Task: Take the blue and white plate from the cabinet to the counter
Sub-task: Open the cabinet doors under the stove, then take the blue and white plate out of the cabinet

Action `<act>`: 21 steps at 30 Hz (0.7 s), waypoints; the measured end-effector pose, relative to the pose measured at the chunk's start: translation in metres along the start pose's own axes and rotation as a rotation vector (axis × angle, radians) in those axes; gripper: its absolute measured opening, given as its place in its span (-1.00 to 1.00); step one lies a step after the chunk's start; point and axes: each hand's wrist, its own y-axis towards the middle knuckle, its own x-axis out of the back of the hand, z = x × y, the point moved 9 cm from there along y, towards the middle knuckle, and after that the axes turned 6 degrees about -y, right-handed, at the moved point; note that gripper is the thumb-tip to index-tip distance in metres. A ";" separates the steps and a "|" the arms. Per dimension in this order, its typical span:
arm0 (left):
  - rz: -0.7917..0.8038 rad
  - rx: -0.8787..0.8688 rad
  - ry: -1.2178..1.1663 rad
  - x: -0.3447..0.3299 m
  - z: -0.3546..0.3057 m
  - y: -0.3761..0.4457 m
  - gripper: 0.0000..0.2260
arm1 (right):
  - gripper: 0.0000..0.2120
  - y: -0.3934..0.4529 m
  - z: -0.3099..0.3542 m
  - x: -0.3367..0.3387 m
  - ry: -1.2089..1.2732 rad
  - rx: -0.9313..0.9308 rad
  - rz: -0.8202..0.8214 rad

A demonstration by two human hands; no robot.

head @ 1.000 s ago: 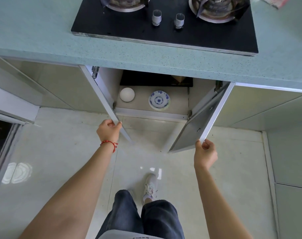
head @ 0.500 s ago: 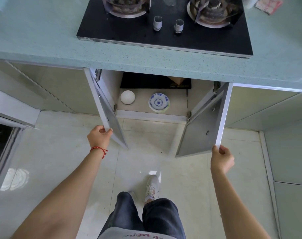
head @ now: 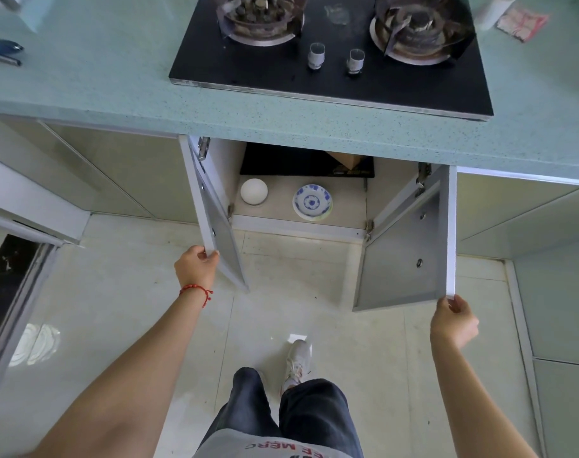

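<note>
We open the cabinet doors.
Left hand (head: 197,266) grips left door (head: 215,226), right hand (head: 453,320) right door (head: 410,256); next, reach for blue and white plate (head: 312,202).

shirt hem (head: 275,448) | red letters, seen upside down, read partly as "MERC" | no other readable text

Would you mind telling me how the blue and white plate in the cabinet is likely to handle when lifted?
The plate looks glazed, so probably rigid, breakable and somewhat slippery. It lies flat on the cabinet floor, so it seems unlikely to roll or tip.
</note>
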 end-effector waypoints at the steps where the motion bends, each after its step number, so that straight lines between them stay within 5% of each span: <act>1: -0.010 -0.002 0.008 0.002 0.001 0.000 -0.84 | -0.72 -0.004 0.001 -0.001 0.002 0.000 0.006; 11: -0.036 0.058 0.003 0.032 0.032 -0.021 -0.77 | -0.64 -0.106 0.005 -0.069 0.047 0.141 0.340; 21: 0.327 -0.138 0.075 0.008 0.031 -0.074 -0.64 | -0.66 -0.164 0.011 -0.088 0.000 0.344 0.500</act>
